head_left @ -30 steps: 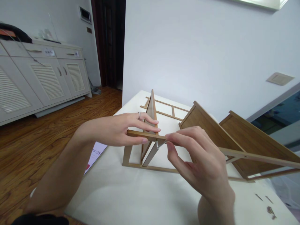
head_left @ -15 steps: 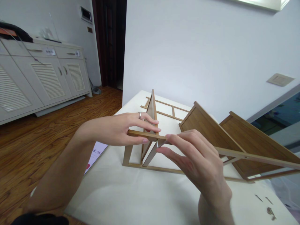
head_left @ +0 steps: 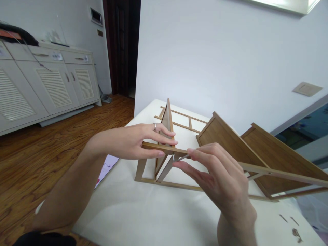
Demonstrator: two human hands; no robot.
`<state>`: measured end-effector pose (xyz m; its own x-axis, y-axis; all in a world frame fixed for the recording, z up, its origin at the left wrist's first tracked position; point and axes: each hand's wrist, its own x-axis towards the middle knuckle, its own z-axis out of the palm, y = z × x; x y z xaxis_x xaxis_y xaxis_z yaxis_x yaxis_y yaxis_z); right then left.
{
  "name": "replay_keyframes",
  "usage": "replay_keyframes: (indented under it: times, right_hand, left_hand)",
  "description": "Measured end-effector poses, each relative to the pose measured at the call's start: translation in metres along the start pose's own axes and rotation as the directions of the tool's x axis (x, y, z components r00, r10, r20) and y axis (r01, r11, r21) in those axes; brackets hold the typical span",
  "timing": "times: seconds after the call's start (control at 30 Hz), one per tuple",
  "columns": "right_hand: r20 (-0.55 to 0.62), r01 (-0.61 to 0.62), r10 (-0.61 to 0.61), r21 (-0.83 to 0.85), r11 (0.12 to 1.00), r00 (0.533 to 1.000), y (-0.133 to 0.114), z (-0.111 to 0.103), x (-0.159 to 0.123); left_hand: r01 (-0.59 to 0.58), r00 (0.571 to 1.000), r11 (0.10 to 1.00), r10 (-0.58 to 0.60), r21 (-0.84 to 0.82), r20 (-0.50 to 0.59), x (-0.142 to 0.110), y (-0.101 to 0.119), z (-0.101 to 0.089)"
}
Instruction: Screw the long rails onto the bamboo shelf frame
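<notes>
The right hand is narrow, pinching a thin hex key whose long axis points left, to the screw under the wooden rail. The left hand, nearer the rail's end, holds it from both sides.

Beyond and left of the left hand, a white louvered sideboard stands against a wall on a brown wood-plank floor. A dark wooden doorway lies just right of it. Ahead of the right hand, a white wall carries a beige wall plate, under a bright ceiling light.
</notes>
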<state>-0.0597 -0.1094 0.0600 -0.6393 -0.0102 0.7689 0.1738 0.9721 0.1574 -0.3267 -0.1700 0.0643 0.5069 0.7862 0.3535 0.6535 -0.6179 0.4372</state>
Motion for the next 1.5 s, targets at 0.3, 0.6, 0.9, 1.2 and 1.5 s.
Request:
replay_keyframes:
  times: [0.3,0.6,0.9,1.2,1.5]
  right_hand:
    - [0.010,-0.011,0.012,-0.074,0.997,1.000,0.000,-0.002,-0.001]
    - [0.076,-0.019,0.028,-0.119,0.993,0.997,-0.002,-0.005,-0.001]
    - [0.088,-0.019,0.030,-0.124,0.992,0.996,-0.001,-0.003,-0.001]
    - [0.112,-0.011,0.033,-0.191,0.982,0.993,-0.008,-0.006,-0.003]
    - [0.115,-0.003,0.030,-0.230,0.973,0.993,-0.016,-0.002,-0.004]
  left_hand:
    - [0.006,1.000,1.000,-0.006,0.002,0.004,0.001,0.001,0.000]
    - [0.009,1.000,1.000,-0.010,-0.017,-0.017,0.001,0.001,-0.001]
    - [0.031,0.999,0.999,-0.031,-0.032,0.011,-0.001,-0.002,0.001]
    - [0.023,1.000,1.000,-0.023,-0.017,-0.012,-0.001,-0.001,0.001]
    - [0.032,0.999,0.999,-0.032,-0.022,-0.007,-0.001,-0.003,0.001]
